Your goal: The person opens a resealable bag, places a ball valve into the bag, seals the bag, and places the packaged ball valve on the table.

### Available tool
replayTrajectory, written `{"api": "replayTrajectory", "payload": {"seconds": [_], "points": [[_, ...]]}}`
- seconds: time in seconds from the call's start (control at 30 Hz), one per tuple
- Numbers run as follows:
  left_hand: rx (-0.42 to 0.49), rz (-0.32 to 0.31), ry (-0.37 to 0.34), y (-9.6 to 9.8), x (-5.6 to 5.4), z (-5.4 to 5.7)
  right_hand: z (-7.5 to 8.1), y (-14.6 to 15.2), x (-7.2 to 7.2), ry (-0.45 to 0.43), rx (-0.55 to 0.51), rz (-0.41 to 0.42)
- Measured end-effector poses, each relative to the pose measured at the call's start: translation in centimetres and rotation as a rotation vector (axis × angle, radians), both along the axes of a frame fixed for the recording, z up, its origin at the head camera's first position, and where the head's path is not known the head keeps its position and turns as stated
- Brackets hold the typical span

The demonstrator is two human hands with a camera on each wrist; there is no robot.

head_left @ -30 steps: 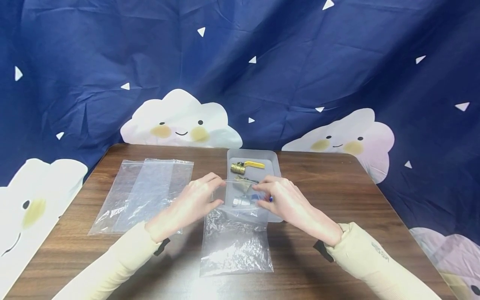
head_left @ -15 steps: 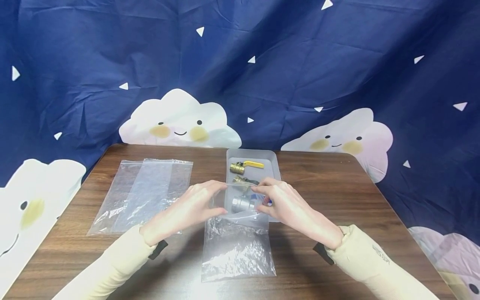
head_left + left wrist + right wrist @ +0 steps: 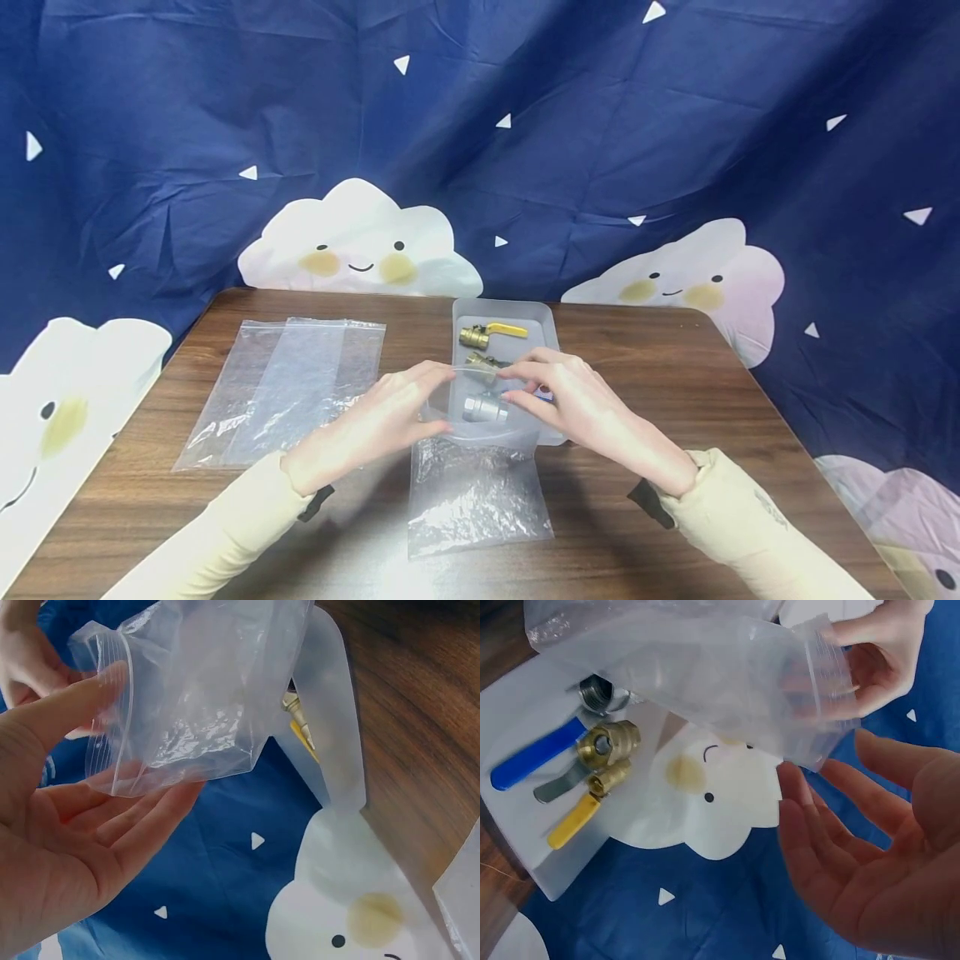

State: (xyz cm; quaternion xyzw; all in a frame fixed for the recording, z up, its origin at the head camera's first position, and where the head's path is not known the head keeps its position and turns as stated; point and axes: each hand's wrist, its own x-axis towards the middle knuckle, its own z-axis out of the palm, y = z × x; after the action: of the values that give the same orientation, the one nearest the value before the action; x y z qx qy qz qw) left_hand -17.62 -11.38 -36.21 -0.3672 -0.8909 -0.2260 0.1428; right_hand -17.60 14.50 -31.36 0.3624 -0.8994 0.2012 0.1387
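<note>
My left hand (image 3: pixel 382 408) holds a clear zip bag (image 3: pixel 480 504) at one side of its mouth, thumb and fingers spread apart. The mouth gapes wide and the lower part hangs toward the table's near side. At the mouth's other side is my right hand (image 3: pixel 581 396), its fingers loosely bent and fingertips right at the bag's edge in the right wrist view (image 3: pixel 885 840). Behind the bag, a grey plastic tray (image 3: pixel 513 310) bears a small brass ball valve with a yellow lever (image 3: pixel 507 330), another brass valve (image 3: pixel 607 742) and a silver valve (image 3: pixel 483 408) with a blue lever (image 3: pixel 540 755).
Two more clear zip bags (image 3: pixel 300 392) lie flat and overlapping on the wooden table (image 3: pixel 660 375) to the left. A blue curtain (image 3: pixel 525 167) with white clouds hangs behind the table's far edge.
The bag's mouth has widened into a rounder opening. My right thumb has drawn back from its near edge, and the bag has shifted slightly. The valves and the flat bags stay put.
</note>
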Motion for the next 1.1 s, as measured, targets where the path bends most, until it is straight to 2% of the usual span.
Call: {"api": "replayTrajectory", "payload": {"seconds": [0.17, 0.3, 0.63, 0.9, 1.0, 1.1], "points": [[-0.009, -0.023, 0.026, -0.1, 0.3, 0.2, 0.6, 0.2, -0.7, 0.016, -0.07, -0.014], [-0.012, -0.03, 0.039, -0.1, 0.4, 0.2, 0.3, 0.7, -2.2, -0.014, -0.072, -0.015], [-0.02, -0.028, 0.066, 0.1, 0.5, 0.1, -3.2, 1.7, -6.4, -0.27, 0.003, -0.029], [-0.021, -0.034, 0.072, 0.1, 0.7, 0.1, -6.0, 2.2, -9.0, -0.464, 0.057, -0.078], [-0.024, -0.032, 0.08, 0.1, 0.8, 0.1, -6.9, 2.2, -9.7, -0.506, 0.071, -0.09], [-0.029, -0.031, 0.086, 0.1, 0.8, 0.1, -7.6, 2.0, -10.0, -0.508, 0.087, -0.084]]}}
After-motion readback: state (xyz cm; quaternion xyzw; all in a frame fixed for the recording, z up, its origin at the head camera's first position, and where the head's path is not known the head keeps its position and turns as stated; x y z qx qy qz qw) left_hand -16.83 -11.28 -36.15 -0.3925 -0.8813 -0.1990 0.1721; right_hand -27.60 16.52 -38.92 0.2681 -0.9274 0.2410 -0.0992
